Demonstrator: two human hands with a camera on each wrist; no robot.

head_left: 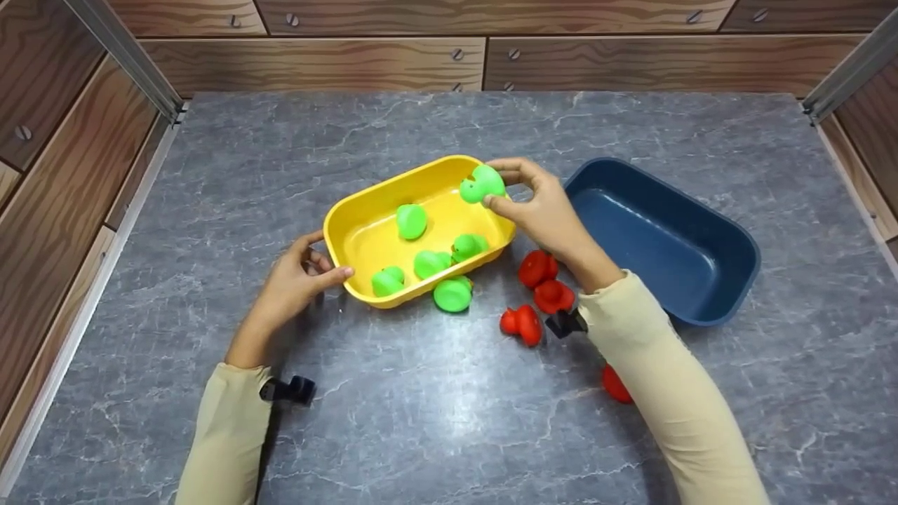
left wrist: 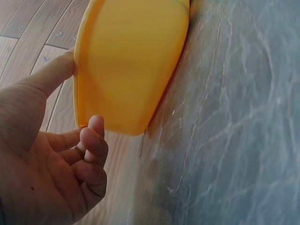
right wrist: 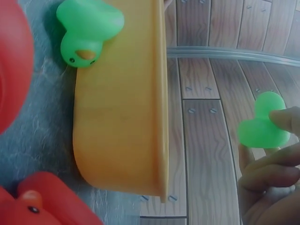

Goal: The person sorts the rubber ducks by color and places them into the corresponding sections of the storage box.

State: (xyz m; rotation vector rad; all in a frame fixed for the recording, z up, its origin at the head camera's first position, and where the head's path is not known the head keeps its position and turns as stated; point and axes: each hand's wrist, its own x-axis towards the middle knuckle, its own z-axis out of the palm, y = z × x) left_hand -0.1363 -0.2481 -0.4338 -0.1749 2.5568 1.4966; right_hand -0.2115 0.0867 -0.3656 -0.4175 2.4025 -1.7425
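Note:
My left hand (head_left: 291, 280) grips the left end of a yellow tub (head_left: 372, 196), thumb over the rim and fingers outside it, also plain in the left wrist view. Several green rubber ducks lie in the tub, one of them a duck (head_left: 411, 221) near its middle. Over the tub's right end, my right hand (head_left: 537, 207) pinches another green rubber duck (head_left: 484, 184) between thumb and fingers; the right wrist view shows this held duck (right wrist: 265, 122) above rim level. One more green duck (head_left: 452, 294) lies on the table against the tub's front side.
A dark blue tub (head_left: 729, 245) stands right of the yellow one, partly behind my right forearm. Several red rubber ducks lie between the tubs and my right sleeve, including a tipped red duck (head_left: 521, 325). Wood-patterned panels (head_left: 316, 63) wall the grey marbled table (head_left: 421, 421).

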